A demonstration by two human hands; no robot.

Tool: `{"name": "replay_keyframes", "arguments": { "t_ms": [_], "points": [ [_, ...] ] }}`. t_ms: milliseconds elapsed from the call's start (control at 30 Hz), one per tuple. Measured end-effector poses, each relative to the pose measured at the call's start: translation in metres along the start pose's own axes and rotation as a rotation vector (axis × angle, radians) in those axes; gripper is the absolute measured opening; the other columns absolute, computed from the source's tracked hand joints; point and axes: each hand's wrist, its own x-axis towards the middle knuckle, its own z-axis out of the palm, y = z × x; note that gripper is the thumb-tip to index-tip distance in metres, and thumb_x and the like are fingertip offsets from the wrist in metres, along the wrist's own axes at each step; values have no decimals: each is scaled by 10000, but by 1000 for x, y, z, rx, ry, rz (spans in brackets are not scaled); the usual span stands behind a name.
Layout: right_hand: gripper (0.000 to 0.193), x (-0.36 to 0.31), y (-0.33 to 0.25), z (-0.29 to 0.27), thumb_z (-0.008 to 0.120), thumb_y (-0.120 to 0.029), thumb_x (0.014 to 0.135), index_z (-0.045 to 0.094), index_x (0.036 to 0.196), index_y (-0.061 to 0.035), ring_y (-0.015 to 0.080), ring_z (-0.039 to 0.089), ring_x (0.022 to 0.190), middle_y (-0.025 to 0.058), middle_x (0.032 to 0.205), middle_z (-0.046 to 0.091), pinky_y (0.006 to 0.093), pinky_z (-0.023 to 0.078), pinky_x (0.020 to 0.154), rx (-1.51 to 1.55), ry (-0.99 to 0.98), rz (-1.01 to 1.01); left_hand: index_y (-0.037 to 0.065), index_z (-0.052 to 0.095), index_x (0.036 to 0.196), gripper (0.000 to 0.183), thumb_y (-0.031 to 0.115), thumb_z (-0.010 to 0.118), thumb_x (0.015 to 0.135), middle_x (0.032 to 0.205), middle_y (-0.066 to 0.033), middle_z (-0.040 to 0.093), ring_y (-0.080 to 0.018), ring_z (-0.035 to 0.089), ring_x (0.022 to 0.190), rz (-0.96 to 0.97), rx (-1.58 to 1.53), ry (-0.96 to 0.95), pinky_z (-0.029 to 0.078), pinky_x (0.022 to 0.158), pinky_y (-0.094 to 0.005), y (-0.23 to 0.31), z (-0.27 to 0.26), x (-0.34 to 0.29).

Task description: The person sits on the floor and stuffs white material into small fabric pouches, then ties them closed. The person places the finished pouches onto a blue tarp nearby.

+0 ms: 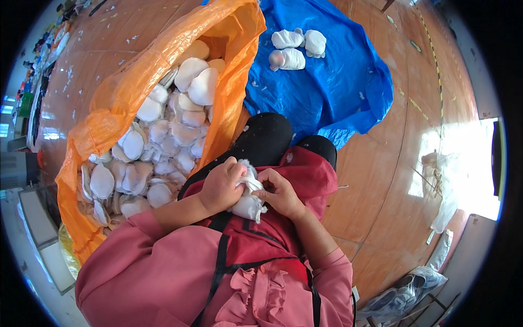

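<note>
Pinching a white cloth bundle (248,206) over the lap, both hands close together. Left hand (222,186): fingers curled in, closed on the bundle's upper part. Right hand (279,194): thumb and index finger drawn together on its right side, remaining fingers bent. Bundle sits between the two, above a red apron (310,182). At left, an orange woven sack (87,139) gapes wide, heaped with white and cream rounded pads (158,132). Ahead, a rumpled blue plastic sheet (332,87) on reddish-brown floor (376,185); three white bundles (292,59) grouped toward its far side, one pinkish at its left end.
</note>
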Motion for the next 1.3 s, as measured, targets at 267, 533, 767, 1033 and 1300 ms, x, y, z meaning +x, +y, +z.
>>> {"name": "replay_keyframes", "arguments": {
  "t_ms": [267, 533, 767, 1033, 1300],
  "points": [
    [260, 14, -13, 14, 758, -27, 800, 520, 901, -51, 79, 499, 719, 15, 855, 510, 239, 432, 618, -489, 136, -132, 88, 610, 975, 313, 6, 687, 684, 810, -110, 523, -331, 570, 739, 23, 5, -2, 456, 624, -429, -4, -4, -5],
    [247, 11, 17, 34, 664, 82, 706, 498, 828, -55, 132, 471, 689, 39, 814, 490, 253, 402, 604, -308, 309, -247, 70, 647, 1010, 326, 29, 716, 694, 799, -92, 516, -298, 560, 749, 113, -48, -130, 451, 630, -410, 13, -33, -15],
    [233, 6, 11, 35, 679, 62, 712, 568, 894, -31, 189, 536, 721, 65, 824, 532, 274, 451, 644, -362, 300, -201, 80, 665, 914, 239, 67, 766, 698, 776, -78, 503, -270, 549, 710, 145, -15, -64, 448, 605, -382, 14, -31, -21],
    [331, 0, -14, 2, 684, 20, 728, 609, 1045, -36, 277, 597, 1013, 115, 1040, 599, 348, 485, 898, -502, -144, -414, 77, 665, 904, 243, 79, 785, 693, 763, -80, 496, -276, 532, 696, 187, -61, -91, 429, 598, -387, 3, -41, -34],
    [429, 8, -4, 1, 737, 7, 676, 579, 1071, -47, 309, 578, 1006, 116, 1064, 580, 376, 484, 880, -602, -236, -474, 86, 699, 921, 240, 111, 801, 705, 750, -78, 499, -266, 531, 693, 178, -120, -138, 435, 595, -368, -9, -43, -39]
  ]
}}
